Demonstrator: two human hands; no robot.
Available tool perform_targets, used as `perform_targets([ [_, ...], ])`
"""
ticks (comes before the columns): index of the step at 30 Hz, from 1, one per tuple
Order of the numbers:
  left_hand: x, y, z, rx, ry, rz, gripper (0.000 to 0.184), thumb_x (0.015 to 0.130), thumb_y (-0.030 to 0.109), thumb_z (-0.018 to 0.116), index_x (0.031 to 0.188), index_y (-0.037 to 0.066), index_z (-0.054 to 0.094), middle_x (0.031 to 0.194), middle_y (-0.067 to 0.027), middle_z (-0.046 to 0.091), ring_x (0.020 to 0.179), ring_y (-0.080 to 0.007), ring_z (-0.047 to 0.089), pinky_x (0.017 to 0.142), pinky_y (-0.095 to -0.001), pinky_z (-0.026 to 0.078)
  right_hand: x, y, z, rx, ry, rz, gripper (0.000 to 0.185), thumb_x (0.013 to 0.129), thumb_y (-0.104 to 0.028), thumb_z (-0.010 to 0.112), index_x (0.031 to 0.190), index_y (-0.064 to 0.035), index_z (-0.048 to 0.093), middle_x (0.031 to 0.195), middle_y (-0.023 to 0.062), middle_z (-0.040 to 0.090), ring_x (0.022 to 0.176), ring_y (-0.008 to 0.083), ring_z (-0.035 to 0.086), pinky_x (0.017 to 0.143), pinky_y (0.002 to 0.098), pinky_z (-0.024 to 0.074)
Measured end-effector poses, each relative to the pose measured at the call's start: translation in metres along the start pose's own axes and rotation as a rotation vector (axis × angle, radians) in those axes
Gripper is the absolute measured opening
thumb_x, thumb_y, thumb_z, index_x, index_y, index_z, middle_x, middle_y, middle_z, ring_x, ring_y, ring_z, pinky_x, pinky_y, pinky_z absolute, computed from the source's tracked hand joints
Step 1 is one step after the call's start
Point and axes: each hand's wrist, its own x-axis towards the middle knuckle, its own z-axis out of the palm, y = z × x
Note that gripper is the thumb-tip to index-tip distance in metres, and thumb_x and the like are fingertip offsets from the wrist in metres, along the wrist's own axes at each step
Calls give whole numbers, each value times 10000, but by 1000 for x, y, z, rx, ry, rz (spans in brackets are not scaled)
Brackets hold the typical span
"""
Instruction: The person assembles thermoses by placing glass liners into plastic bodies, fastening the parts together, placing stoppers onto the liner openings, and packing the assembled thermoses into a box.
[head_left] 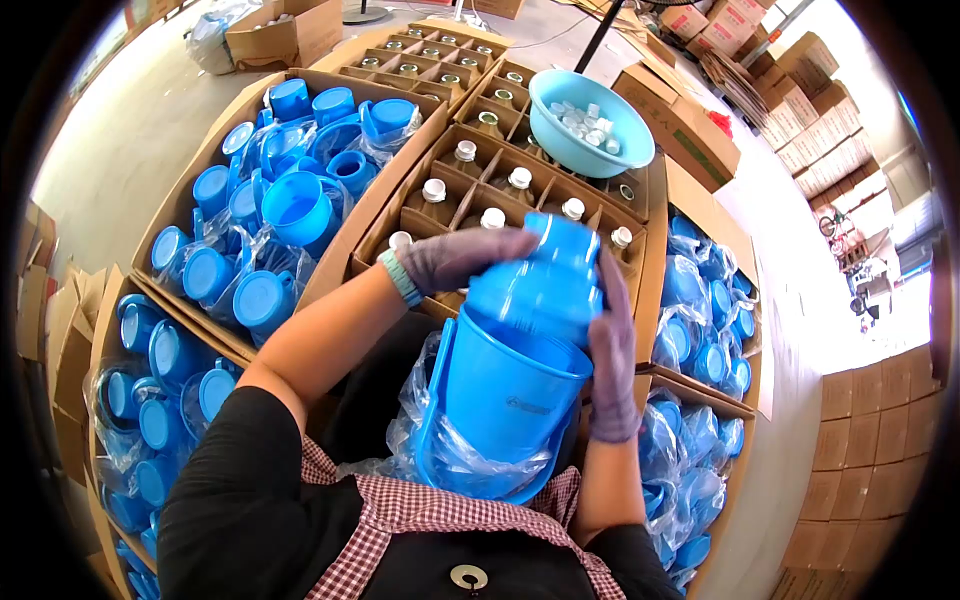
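Note:
A blue thermos shell [510, 400] with a side handle stands open-topped at my lap, a clear plastic bag bunched around its lower part. Just over its mouth is a tilted blue stepped thermos top [535, 285], held between my two gloved hands. My left hand [465, 260] presses on its upper left side, fingers reaching toward the neck. Along its right side lies my right hand [612, 350], fingers pointing up and the palm beside the shell's rim. Whether the top touches the rim inside, I cannot tell.
A divided carton [400, 195] of bottles with white caps stands ahead. On it sits a light blue basin [545, 130] of small white caps. Cartons of blue thermos parts flank me, including bagged ones [690, 300] at right and lidded shells [295, 205] at left.

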Motion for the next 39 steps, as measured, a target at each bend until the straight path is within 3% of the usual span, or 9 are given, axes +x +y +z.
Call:
perform_targets([
  [7, -9, 43, -40, -112, 263, 318, 676, 987, 397, 677, 1471, -21, 458, 1369, -178, 633, 1202, -271, 663, 1015, -414, 548, 109, 53, -8, 420, -34, 22, 552, 1111, -423, 433, 1477, -22, 528, 1486, 133, 537, 1369, 210, 506, 1147, 377, 391],
  [10, -52, 25, -73, -467, 340, 473, 711, 978, 346, 706, 1527, 14, 398, 1501, -190, 528, 1359, -332, 546, 1179, -520, 397, 106, 175, -20, -563, -275, -207, 424, 881, -276, 764, 1222, -40, 675, 1062, 176, 735, 1048, 315, 707, 940, 411, 567],
  [13, -96, -7, -80, -651, 370, 510, 830, 954, 428, 727, 1583, 61, 329, 1582, -206, 437, 1430, -417, 456, 1208, -654, 305, 35, 223, -6, -1071, -660, 307, 661, 769, -447, 820, 1279, -91, 596, 1123, 238, 710, 1121, 401, 677, 964, 472, 551],
  [21, -104, -27, -58, -537, 661, 549, 963, 899, 747, 588, 1553, 65, 406, 1531, -208, 505, 1371, -395, 530, 1149, -609, 426, 53, 128, -41, -731, -188, 25, 780, 735, -402, 889, 1345, -106, 504, 1097, 217, 723, 993, 379, 730, 864, 451, 592],
  [28, -19, 19, -56, -643, 19, 522, 1156, 794, 882, 554, 1572, 52, 351, 1695, -245, 169, 1511, -441, 299, 1246, -583, 263, 180, -72, -131, -345, 45, -618, 730, 872, -528, 802, 1332, -29, 535, 1037, 106, 673, 1000, 239, 708, 895, 357, 596],
  [29, -4, 28, -50, -628, -61, 528, 1086, 824, 855, 538, 1529, 41, 398, 1656, -240, 242, 1490, -431, 332, 1234, -573, 284, 205, -80, -166, -571, 13, -696, 558, 1046, -471, 579, 1424, -68, 502, 1191, 81, 646, 1127, 173, 628, 992, 332, 515],
  [31, 6, 50, -18, -474, -287, 513, 963, 884, 801, 507, 1443, 17, 494, 1578, -230, 389, 1448, -411, 400, 1210, -552, 324, 216, -141, -122, -81, -69, -510, 298, 1054, -175, 593, 1327, -118, 486, 857, -6, 577, 766, 54, 576, 660, 188, 509],
  [34, -3, 64, -7, -349, -418, 529, 861, 943, 743, 484, 1365, -1, 581, 1499, -217, 537, 1401, -387, 473, 1182, -528, 370, 305, -116, -139, 245, -213, -443, 247, 1044, -108, 554, 1282, -71, 501, 979, 28, 602, 824, 91, 601, 698, 224, 541],
  [39, -52, 36, -62, -543, 50, 531, 842, 941, 720, 524, 1408, 20, 543, 1495, -201, 542, 1376, -370, 504, 1167, -514, 398, 351, -20, -118, 529, -210, -150, 359, 1010, -227, 687, 1274, -58, 513, 1168, 82, 621, 980, 194, 673, 899, 305, 587],
])
